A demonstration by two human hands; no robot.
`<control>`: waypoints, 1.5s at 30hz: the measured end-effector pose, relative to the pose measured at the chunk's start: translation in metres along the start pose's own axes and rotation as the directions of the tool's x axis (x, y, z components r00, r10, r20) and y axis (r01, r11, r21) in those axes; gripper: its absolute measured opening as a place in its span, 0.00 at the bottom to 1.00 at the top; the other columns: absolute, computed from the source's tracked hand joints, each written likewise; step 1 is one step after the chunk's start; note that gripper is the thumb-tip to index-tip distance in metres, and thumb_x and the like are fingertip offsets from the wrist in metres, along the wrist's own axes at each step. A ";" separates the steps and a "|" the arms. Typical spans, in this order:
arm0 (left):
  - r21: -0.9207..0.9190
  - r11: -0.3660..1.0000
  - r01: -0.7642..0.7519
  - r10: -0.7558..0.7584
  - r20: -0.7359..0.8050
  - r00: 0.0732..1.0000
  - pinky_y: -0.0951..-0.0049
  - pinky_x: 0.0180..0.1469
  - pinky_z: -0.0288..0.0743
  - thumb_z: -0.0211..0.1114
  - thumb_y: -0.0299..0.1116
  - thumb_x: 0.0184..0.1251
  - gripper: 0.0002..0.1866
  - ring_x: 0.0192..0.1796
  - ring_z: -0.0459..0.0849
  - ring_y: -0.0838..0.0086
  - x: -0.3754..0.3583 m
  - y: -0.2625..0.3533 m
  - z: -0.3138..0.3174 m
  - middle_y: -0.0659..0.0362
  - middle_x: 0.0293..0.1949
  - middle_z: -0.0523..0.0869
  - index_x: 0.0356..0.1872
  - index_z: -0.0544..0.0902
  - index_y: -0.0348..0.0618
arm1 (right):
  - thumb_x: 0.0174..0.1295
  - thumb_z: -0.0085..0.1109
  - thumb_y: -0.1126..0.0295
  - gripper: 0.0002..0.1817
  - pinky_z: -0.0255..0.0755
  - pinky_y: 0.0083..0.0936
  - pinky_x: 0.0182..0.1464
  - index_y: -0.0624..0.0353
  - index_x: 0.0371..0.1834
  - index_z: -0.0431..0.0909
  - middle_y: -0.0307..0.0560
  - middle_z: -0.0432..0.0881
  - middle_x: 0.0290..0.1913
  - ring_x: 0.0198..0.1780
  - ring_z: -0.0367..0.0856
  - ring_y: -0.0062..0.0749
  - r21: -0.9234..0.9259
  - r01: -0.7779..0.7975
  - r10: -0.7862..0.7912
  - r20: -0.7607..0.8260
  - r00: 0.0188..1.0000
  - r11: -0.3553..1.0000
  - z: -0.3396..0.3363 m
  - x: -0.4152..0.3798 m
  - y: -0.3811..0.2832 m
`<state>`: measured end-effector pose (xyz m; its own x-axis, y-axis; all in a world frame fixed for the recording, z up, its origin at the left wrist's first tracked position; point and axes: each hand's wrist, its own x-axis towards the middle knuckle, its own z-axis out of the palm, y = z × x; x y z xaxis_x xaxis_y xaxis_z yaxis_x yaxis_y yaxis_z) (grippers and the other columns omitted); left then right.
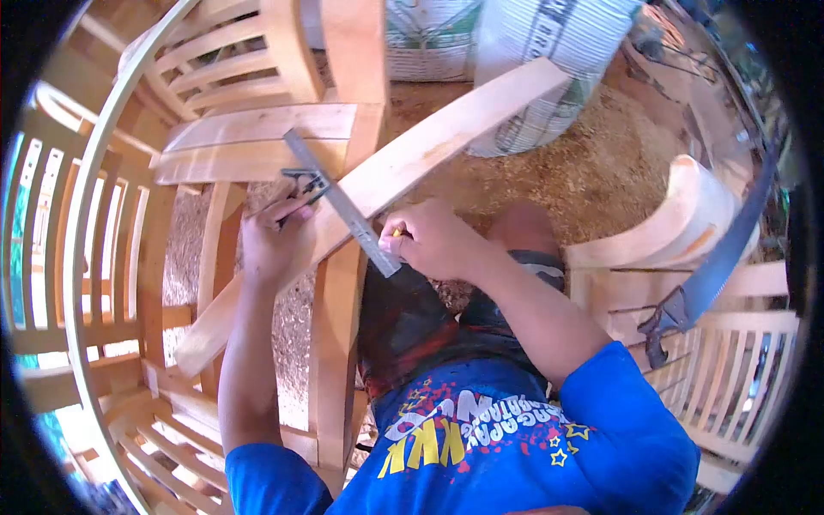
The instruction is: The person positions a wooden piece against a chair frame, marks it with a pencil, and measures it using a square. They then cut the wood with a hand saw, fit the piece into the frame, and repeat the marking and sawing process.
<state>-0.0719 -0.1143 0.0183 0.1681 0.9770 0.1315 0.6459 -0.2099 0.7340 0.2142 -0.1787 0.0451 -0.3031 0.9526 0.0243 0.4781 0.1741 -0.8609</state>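
A long wooden board (446, 137) slants across a wooden frame (336, 343) in front of me. Across the board lies the steel blade of a combination square (348, 210), its dark head at the board's left edge. My left hand (279, 225) is closed on the square's head, fingers partly hidden behind the wrist. My right hand (433, 240) pinches a yellow pencil (397, 233) beside the blade's lower end, at the board's near edge. Most of the pencil is covered by the fingers.
Slatted wooden furniture (227, 56) stands at the left and upper left. At the right, a handsaw (721, 266) rests by a curved wooden piece (678, 223) and a slatted panel (730, 369). White sacks (549, 69) stand at the back on ground covered with sawdust (601, 146).
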 end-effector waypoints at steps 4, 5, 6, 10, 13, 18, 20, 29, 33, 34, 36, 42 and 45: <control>-0.042 0.999 0.034 -0.033 0.036 0.999 0.64 0.69 0.78 0.74 0.36 0.73 0.16 0.68 0.88 0.58 0.004 0.000 0.000 0.43 0.68 0.86 0.57 0.92 0.42 | 0.80 0.60 0.64 0.13 0.84 0.31 0.45 0.65 0.51 0.84 0.48 0.90 0.38 0.38 0.89 0.28 0.332 -0.228 0.260 -0.054 0.964 0.915 0.014 -0.036 0.020; -0.011 1.000 0.001 -0.001 0.013 1.000 0.64 0.69 0.78 0.74 0.36 0.72 0.16 0.68 0.88 0.57 0.002 -0.003 0.000 0.42 0.67 0.87 0.56 0.92 0.42 | 0.81 0.59 0.63 0.14 0.84 0.29 0.45 0.65 0.53 0.83 0.47 0.89 0.39 0.39 0.89 0.27 0.398 -0.281 0.329 -0.056 0.943 0.873 0.022 -0.039 0.025; 0.022 0.999 -0.026 0.026 -0.008 1.000 0.63 0.69 0.79 0.74 0.36 0.72 0.16 0.67 0.89 0.56 -0.001 0.007 0.000 0.42 0.66 0.87 0.56 0.92 0.42 | 0.81 0.61 0.60 0.16 0.85 0.28 0.46 0.64 0.56 0.81 0.45 0.89 0.44 0.40 0.88 0.26 0.387 -0.356 0.374 0.033 0.927 0.850 0.029 -0.042 0.030; 0.047 0.997 -0.059 0.061 -0.046 0.997 0.62 0.62 0.83 0.76 0.32 0.69 0.15 0.61 0.91 0.55 -0.008 0.010 -0.003 0.43 0.60 0.91 0.54 0.93 0.42 | 0.79 0.63 0.57 0.17 0.81 0.24 0.42 0.61 0.52 0.82 0.40 0.86 0.43 0.40 0.84 0.24 0.679 -0.446 0.382 0.255 0.888 0.583 0.045 -0.030 0.004; 0.055 0.978 -0.201 0.206 -0.110 0.972 0.64 0.59 0.85 0.78 0.30 0.66 0.18 0.55 0.93 0.59 -0.010 0.008 -0.004 0.45 0.54 0.93 0.56 0.92 0.43 | 0.78 0.64 0.58 0.16 0.77 0.23 0.39 0.62 0.52 0.81 0.39 0.84 0.40 0.38 0.81 0.22 0.647 -0.410 0.273 0.306 0.912 0.644 0.045 -0.020 -0.007; -0.265 0.942 -0.208 0.169 -0.162 0.972 0.63 0.58 0.84 0.83 0.48 0.59 0.32 0.52 0.93 0.63 -0.013 0.018 -0.004 0.48 0.50 0.93 0.63 0.88 0.44 | 0.76 0.67 0.61 0.18 0.75 0.23 0.40 0.65 0.57 0.82 0.38 0.81 0.37 0.36 0.78 0.22 0.795 -0.270 0.183 0.202 0.962 0.543 0.011 -0.053 -0.012; -0.119 0.964 -0.238 0.238 -0.015 0.971 0.60 0.60 0.84 0.80 0.61 0.57 0.38 0.52 0.93 0.59 -0.010 0.006 -0.008 0.49 0.50 0.94 0.62 0.89 0.44 | 0.76 0.68 0.60 0.24 0.76 0.24 0.43 0.70 0.63 0.81 0.38 0.82 0.38 0.37 0.79 0.22 0.772 -0.232 0.189 0.147 0.971 0.591 -0.017 -0.083 -0.006; 0.350 0.928 0.130 -0.192 0.149 0.970 0.49 0.57 0.83 0.66 0.72 0.69 0.36 0.51 0.92 0.45 0.002 0.036 -0.002 0.43 0.45 0.94 0.53 0.93 0.46 | 0.71 0.73 0.62 0.14 0.69 0.20 0.33 0.57 0.48 0.81 0.36 0.81 0.34 0.29 0.76 0.17 0.563 -0.331 0.587 -0.366 0.722 0.758 -0.086 -0.190 -0.012; 0.383 0.914 0.135 -0.214 0.174 0.961 0.46 0.55 0.83 0.61 0.73 0.71 0.36 0.51 0.91 0.44 -0.002 0.050 -0.010 0.43 0.42 0.93 0.52 0.93 0.49 | 0.67 0.74 0.65 0.11 0.69 0.22 0.33 0.57 0.39 0.82 0.32 0.78 0.28 0.29 0.74 0.16 0.172 -0.602 0.591 -0.523 0.615 0.779 -0.088 -0.220 -0.025; 0.388 0.912 0.131 -0.208 0.163 0.964 0.46 0.54 0.83 0.62 0.72 0.72 0.36 0.50 0.92 0.44 -0.004 0.047 -0.008 0.43 0.41 0.93 0.52 0.92 0.48 | 0.65 0.75 0.65 0.11 0.69 0.24 0.33 0.57 0.37 0.82 0.32 0.78 0.27 0.29 0.74 0.17 0.064 -0.629 0.563 -0.523 0.640 0.775 -0.095 -0.239 -0.023; 0.406 0.906 0.124 -0.195 0.137 0.971 0.46 0.52 0.83 0.62 0.71 0.73 0.35 0.48 0.92 0.44 -0.005 0.044 -0.009 0.42 0.38 0.92 0.52 0.92 0.47 | 0.59 0.79 0.66 0.13 0.71 0.29 0.35 0.61 0.34 0.83 0.35 0.79 0.25 0.29 0.75 0.21 -0.103 -0.674 0.528 -0.541 0.655 0.731 -0.105 -0.274 -0.023; 0.322 0.945 0.055 -0.122 0.192 0.974 0.51 0.53 0.82 0.65 0.60 0.78 0.28 0.46 0.92 0.46 -0.003 0.020 0.003 0.40 0.42 0.93 0.58 0.92 0.46 | 0.58 0.80 0.63 0.17 0.75 0.33 0.38 0.64 0.37 0.84 0.49 0.81 0.27 0.30 0.79 0.37 -0.279 -0.799 0.470 -0.688 0.553 0.533 -0.104 -0.391 -0.026; 0.338 0.940 0.038 -0.096 0.156 0.983 0.54 0.63 0.77 0.66 0.54 0.79 0.27 0.57 0.88 0.49 0.000 0.011 0.008 0.40 0.52 0.91 0.57 0.90 0.36 | 0.61 0.79 0.61 0.17 0.77 0.38 0.42 0.64 0.40 0.85 0.53 0.85 0.32 0.35 0.84 0.42 -0.147 -0.908 0.603 -0.705 0.374 0.392 -0.087 -0.418 -0.022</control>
<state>-0.0594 -0.1167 0.0209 0.2194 0.9746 -0.0446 0.8653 -0.1733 0.4703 0.4025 -0.5591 0.0977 0.7556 0.6373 -0.1515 0.5842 -0.7602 -0.2843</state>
